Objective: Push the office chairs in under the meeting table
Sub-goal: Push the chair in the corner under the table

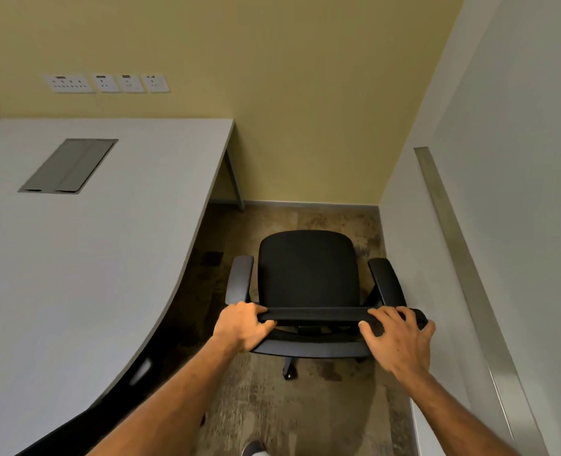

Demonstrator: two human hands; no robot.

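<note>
A black office chair [308, 271] with two armrests stands on the carpet in the gap between the table and the right wall, its seat facing the far yellow wall. My left hand [243, 325] grips the left end of the backrest's top edge. My right hand [397, 337] is curled over the right end of that same edge. The white meeting table [85, 245] with a curved edge fills the left side. The chair stands apart from the table, to the right of its edge.
A grey cable hatch [68, 166] is set into the tabletop. A table leg [234, 179] stands near the far wall. Wall sockets [106, 83] sit above the table. The white wall [413, 258] with a metal strip runs close on the right. Another dark chair part [141, 370] shows under the table's edge.
</note>
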